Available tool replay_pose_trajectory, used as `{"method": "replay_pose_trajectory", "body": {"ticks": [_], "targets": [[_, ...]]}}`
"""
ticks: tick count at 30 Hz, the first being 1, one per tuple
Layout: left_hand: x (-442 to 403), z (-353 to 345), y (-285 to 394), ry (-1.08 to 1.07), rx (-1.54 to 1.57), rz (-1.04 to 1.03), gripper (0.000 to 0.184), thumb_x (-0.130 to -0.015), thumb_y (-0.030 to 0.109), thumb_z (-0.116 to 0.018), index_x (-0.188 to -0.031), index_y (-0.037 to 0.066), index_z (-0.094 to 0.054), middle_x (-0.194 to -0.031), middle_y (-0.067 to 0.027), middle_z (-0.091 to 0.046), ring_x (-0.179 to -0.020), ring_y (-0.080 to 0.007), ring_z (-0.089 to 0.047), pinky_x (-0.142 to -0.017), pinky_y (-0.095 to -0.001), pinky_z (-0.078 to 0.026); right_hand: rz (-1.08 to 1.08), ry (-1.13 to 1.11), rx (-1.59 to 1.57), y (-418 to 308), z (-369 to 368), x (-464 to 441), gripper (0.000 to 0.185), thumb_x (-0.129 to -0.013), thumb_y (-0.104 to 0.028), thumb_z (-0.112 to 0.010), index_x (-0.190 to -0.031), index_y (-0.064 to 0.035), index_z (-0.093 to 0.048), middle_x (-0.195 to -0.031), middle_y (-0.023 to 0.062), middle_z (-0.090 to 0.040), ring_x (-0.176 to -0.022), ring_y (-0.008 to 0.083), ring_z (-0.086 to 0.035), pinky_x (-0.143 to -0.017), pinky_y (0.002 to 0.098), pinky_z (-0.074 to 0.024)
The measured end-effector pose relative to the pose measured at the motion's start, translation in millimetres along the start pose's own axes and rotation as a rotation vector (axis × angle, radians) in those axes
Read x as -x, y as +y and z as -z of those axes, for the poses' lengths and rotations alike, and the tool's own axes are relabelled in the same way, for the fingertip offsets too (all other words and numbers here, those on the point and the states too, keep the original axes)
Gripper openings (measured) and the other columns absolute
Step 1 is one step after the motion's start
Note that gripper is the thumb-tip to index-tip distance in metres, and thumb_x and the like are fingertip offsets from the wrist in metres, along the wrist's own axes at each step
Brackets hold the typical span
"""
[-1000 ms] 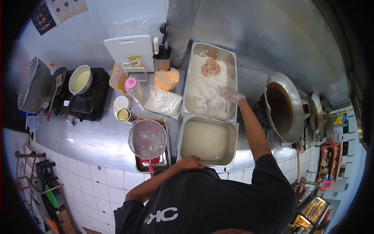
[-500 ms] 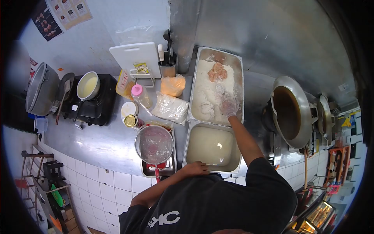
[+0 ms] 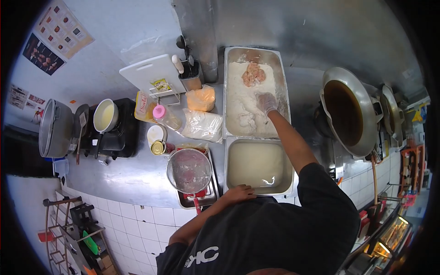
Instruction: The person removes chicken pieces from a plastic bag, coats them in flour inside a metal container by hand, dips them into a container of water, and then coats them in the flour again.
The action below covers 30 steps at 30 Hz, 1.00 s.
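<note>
The bare left hand (image 3: 240, 194) rests its fingers on a rectangular steel pan (image 3: 288, 176) of cloudy liquid (image 3: 254, 161), grip unclear. Beyond, the clear-gloved right hand (image 3: 266, 102) touches white powder (image 3: 244, 101), any grasp indiscernible; pink raw meat (image 3: 253, 74) lies past its fingertips.

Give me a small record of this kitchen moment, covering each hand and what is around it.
Right hand: gloved, in the far tray, at the white powder
Left hand: bare, at the near rim of the near pan
Far tray also holds: pink, raw-looking meat, beyond the right hand
Near pan holds: pale liquid
Left of near pan: round sieve
Far right: big wok with dark liquid
</note>
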State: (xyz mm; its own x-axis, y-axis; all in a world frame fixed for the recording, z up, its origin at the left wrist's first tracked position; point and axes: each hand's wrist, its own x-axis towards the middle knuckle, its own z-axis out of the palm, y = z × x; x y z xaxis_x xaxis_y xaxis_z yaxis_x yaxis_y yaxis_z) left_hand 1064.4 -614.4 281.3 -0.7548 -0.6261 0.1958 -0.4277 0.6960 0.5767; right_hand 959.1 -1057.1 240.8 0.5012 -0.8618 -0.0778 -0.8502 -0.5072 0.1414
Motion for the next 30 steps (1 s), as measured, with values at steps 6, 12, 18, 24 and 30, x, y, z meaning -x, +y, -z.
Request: {"method": "replay_pose_trajectory", "body": {"ticks": [6,12,18,24,30], "targets": [[-1,0,5,0.023,-0.030,0.025,0.026,-0.084,0.020,-0.057,-0.109,0.015,-0.062,-0.104,-0.0048,-0.058,-0.103,-0.0227,-0.060,-0.091,-0.0375,-0.050,-0.018,0.137,-0.008,2,-20,48,0.025,-0.088,-0.023,-0.053,-0.087,-0.0093,-0.075,-0.086,0.0154,-0.073,-0.081,0.0306,-0.072,-0.071,0.0449,-0.0565],[-2,4,5,-0.004,-0.039,0.011,0.024,-0.084,0.019,-0.056,-0.107,0.015,-0.062,-0.102,-0.0045,-0.058,-0.103,-0.0225,-0.060,-0.088,-0.0367,-0.050,-0.078,0.013,-0.042,8,-14,68,0.022,-0.090,-0.021,-0.056,-0.097,-0.0121,-0.074,-0.093,0.0139,-0.073,-0.089,0.0298,-0.072,-0.069,0.0440,-0.0563],[-2,5,4,0.112,-0.045,-0.036,0.019,-0.082,0.018,-0.056,-0.100,0.013,-0.060,-0.094,-0.0050,-0.056,-0.094,-0.0239,-0.061,-0.084,-0.0376,-0.052,-0.246,0.264,-0.169,-1,-15,78,0.020,-0.092,-0.018,-0.056,-0.096,-0.0117,-0.074,-0.096,0.0142,-0.073,-0.091,0.0302,-0.072,-0.075,0.0473,-0.0567],[-5,9,9,-0.044,0.003,0.047,0.025,-0.082,0.018,-0.057,-0.105,0.013,-0.061,-0.099,-0.0055,-0.057,-0.100,-0.0250,-0.060,-0.087,-0.0364,-0.052,-0.098,0.057,-0.196,29,-59,55,0.019,-0.089,-0.015,-0.055,-0.095,-0.0094,-0.072,-0.096,0.0190,-0.071,-0.094,0.0353,-0.070,-0.080,0.0460,-0.0555],[-7,13,10,0.004,0.027,0.070,0.023,-0.082,0.018,-0.057,-0.104,0.013,-0.061,-0.096,-0.0059,-0.057,-0.099,-0.0256,-0.061,-0.086,-0.0360,-0.052,-0.195,0.149,-0.387,37,-75,55,0.021,-0.081,-0.020,-0.061,-0.090,-0.0033,-0.071,-0.091,0.0221,-0.070,-0.089,0.0364,-0.070,-0.079,0.0462,-0.0544]]}}
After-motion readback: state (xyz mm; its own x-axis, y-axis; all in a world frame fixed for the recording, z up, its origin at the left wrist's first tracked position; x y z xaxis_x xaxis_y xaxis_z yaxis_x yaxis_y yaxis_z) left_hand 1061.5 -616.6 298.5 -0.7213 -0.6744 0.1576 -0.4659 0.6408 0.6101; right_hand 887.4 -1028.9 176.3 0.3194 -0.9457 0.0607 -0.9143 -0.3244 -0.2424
